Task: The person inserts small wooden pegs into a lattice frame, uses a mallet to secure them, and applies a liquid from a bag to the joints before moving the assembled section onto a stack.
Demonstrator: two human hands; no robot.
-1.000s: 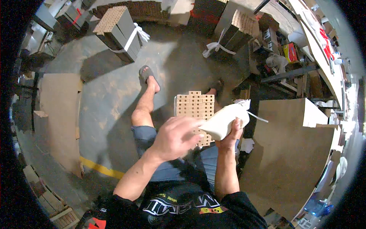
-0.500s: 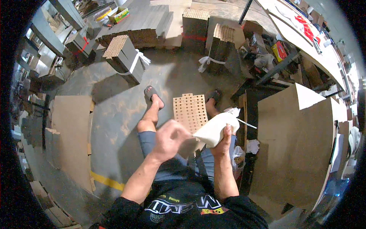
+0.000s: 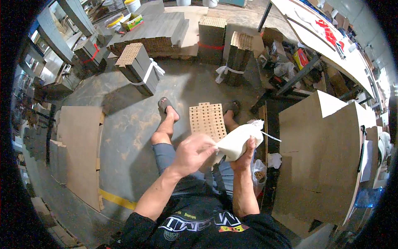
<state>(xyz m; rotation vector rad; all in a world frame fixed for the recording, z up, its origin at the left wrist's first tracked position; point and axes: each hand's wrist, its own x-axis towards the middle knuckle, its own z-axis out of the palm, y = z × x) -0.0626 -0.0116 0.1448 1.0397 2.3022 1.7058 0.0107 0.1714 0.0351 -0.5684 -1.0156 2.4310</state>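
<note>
A plump white cone-shaped bag (image 3: 239, 141), tied off at its far end with a thin white strip trailing from it, is gripped in my right hand (image 3: 245, 157). The thumb presses on its near side. My left hand (image 3: 194, 152) has its fingers pinched together at the bag's narrow tip; whether they hold the tip or something small there is hard to see. Just beyond the hands, between my legs, stands a bundle of light-brown boards (image 3: 206, 118) with rows of round holes in the ends.
Strapped stacks of similar drilled boards stand ahead, at left (image 3: 139, 68) and right (image 3: 235, 54). A low pile of grey boards (image 3: 149, 27) lies farther off. Large brown panels flank me at left (image 3: 78, 153) and right (image 3: 317, 153). A cluttered workbench (image 3: 323, 41) rises at far right.
My left hand has moved slightly right, and its fingers have closed at the bag's tip. My right hand still holds the bag. The view has tilted up a little.
</note>
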